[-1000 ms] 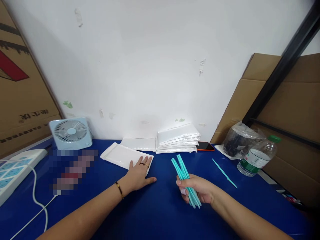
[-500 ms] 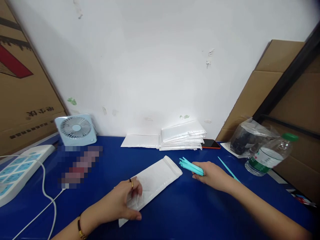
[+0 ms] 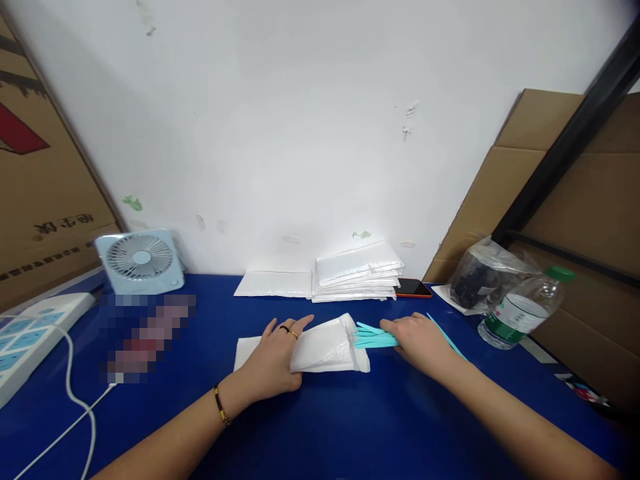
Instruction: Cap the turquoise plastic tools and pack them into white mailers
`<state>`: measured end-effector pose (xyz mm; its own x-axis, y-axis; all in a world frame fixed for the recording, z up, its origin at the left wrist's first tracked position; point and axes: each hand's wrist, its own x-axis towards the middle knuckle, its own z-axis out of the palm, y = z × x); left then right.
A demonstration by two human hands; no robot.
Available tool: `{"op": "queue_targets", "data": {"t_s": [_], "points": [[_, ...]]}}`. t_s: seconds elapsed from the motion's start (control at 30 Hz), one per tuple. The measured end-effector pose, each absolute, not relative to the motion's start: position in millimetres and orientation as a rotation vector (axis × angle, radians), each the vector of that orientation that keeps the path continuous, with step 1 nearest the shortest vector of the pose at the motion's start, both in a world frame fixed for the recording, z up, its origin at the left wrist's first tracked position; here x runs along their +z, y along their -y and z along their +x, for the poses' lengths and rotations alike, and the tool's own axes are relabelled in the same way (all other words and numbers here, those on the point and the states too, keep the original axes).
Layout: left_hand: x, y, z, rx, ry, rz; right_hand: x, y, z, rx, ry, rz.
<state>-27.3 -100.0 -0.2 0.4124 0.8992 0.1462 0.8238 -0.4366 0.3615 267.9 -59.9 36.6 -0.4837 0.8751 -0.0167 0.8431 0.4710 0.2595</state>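
My left hand (image 3: 274,357), with a ring and a bracelet, grips a white padded envelope (image 3: 325,347) around its middle, thumb on the near side and fingers across the top. The envelope lies with its mouth toward the right. My right hand (image 3: 417,340) is closed around a bundle of thin turquoise sticks (image 3: 375,337). Their left tips meet the envelope's mouth; how far in they reach is hard to tell. Beyond my right hand a single turquoise stick (image 3: 447,338) lies on the blue table (image 3: 345,427), partly hidden by the hand.
A stack of white padded envelopes (image 3: 357,277) sits by the wall, with a phone (image 3: 413,288) beside it. At the left are a small fan (image 3: 141,259) and a power strip (image 3: 37,333) with white cables. A water bottle (image 3: 523,310) and bagged dark object (image 3: 473,283) stand right.
My left hand has taken hold of the envelope, which has turned nearly level across the table. The stick bundle in my right hand now meets its mouth. The view has shifted slightly.
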Motion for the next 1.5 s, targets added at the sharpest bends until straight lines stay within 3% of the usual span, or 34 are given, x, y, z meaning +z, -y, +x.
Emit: {"op": "queue_targets", "data": {"t_s": [0.37, 0.6, 0.93, 1.23, 1.37, 1.5], "points": [[9.7, 101.8, -16.3, 0.635, -1.351, 2.408, 50.8, 64.4, 239.8, 0.704, -2.669, 1.261], [3.7, 99.0, 2.3, 0.565, -1.467, 2.415, 73.2, 65.7, 201.4, 0.651, -2.602, 1.161], [20.8, 69.3, 37.7, 1.238, -1.077, 1.906, 198.3, 52.2, 157.2, 0.554, -2.737, 1.083], [21.0, 70.6, 27.0, 1.217, -0.79, 1.809, 236.3, 46.8, 194.5, 0.001, -3.061, 0.889], [34.9, 63.1, 10.6, 1.054, -0.711, 1.968, 221.5, 57.8, 212.4, -0.149, -3.06, 0.7], [42.7, 67.0, -2.7, 0.824, -0.626, 2.44, 173.9, 99.5, 225.5, -0.418, -3.107, 0.585]]}}
